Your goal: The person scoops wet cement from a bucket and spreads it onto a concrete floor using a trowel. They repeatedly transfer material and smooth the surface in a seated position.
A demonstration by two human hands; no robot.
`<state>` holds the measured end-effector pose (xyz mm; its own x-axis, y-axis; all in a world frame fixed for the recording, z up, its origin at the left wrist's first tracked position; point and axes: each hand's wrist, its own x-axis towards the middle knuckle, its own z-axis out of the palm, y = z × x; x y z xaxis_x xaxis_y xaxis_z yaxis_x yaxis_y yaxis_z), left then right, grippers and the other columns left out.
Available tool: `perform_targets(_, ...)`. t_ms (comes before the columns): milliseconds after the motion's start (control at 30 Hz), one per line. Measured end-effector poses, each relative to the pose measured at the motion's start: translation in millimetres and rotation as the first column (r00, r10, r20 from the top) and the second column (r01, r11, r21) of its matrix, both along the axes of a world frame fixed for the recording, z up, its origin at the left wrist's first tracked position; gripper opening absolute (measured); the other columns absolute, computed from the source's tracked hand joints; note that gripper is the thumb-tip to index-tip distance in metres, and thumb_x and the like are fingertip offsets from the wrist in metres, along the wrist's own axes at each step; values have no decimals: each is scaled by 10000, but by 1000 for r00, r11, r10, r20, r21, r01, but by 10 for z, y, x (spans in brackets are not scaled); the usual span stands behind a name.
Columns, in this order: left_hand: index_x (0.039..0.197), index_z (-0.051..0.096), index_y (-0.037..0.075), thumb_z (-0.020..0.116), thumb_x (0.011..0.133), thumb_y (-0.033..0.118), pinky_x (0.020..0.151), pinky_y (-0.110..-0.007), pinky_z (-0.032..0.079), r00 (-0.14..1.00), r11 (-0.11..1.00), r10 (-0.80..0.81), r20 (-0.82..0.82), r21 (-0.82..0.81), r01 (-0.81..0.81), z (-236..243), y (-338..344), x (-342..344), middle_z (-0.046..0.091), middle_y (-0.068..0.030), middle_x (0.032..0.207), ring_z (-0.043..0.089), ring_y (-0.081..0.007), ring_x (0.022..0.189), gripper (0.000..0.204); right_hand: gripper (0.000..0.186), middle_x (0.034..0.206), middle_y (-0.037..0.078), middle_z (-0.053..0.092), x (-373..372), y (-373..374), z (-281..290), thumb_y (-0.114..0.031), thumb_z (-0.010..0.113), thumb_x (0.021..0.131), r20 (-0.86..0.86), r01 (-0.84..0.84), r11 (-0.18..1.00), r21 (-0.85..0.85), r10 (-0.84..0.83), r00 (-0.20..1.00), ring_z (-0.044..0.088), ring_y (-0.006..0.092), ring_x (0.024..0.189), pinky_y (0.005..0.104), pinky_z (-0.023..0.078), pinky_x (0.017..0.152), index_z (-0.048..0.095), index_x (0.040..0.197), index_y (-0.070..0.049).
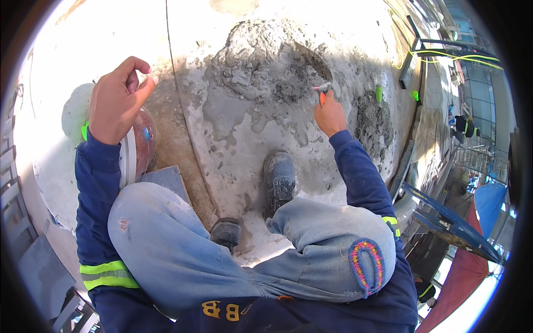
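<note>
My right hand (331, 115) is closed around the orange handle of a trowel (322, 97), at the right side of a heap of wet grey mortar (261, 61). The trowel's blade is hard to tell from the mortar and shadow. My left hand (117, 100) is raised on the left, fingers loosely curled, thumb and forefinger apart, with nothing in it. Just beneath that hand shows a rounded reddish-brown thing (146, 139) with a pale rim, partly hidden by my sleeve.
My boots (279, 176) stand on the mortar-smeared floor. A flat grey board (166, 182) lies by my left knee. More mortar (373, 125) and a green piece (379, 93) lie to the right. Beyond are a yellow cord (461, 56), metal frames and other people (465, 126).
</note>
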<state>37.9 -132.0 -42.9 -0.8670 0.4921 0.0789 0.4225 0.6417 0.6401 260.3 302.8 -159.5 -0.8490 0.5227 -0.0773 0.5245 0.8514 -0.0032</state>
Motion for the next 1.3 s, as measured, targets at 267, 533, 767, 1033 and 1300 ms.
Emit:
perform_targets(267,992,656,70,707,867,276,538,-320,335,999,991,-15,-34,-132,10,71,33,-10,355,-8,591,403,-121,541,246,322,782,47,573,-582,-51,926,-360,544,999,18,172,428,-887,-341,940,556,133,531,322,462,443,491,1053,-47)
perform_targets(533,1173,633,28,651,989,139,710,-215,443,936,902,234,-264,417,-108,16,-858,86,645,-6,986,576,-87,802,215,279,667,15,528,393,-409,196,-343,579,975,402,443,130,-887,-252,880,497,118,449,307,401,389,548,1003,-67)
perform_targets(767,1476,383,169,773,837,182,826,-404,549,977,844,180,111,-527,-96,-203,-1572,251,603,-206,1223,688,-329,969,749,269,641,30,520,2182,-341,14,-309,549,991,337,424,13,-906,-582,740,482,121,394,265,398,360,548,1081,-55)
perform_targets(1033,1178,651,45,584,885,126,871,-469,538,962,506,-52,268,-823,257,-1349,-2288,-574,704,-238,1002,671,-400,1011,312,227,689,85,570,198,-189,-593,-227,578,930,258,260,-60,-964,-465,847,543,171,469,341,462,449,503,884,-18)
perform_targets(1300,1169,648,37,620,900,95,794,-445,542,978,398,-174,116,-900,178,-1443,-2161,-468,712,-208,952,694,-359,914,277,256,651,80,563,632,-244,-670,-238,580,950,209,218,-46,-975,-529,823,531,169,446,344,448,433,524,837,-15)
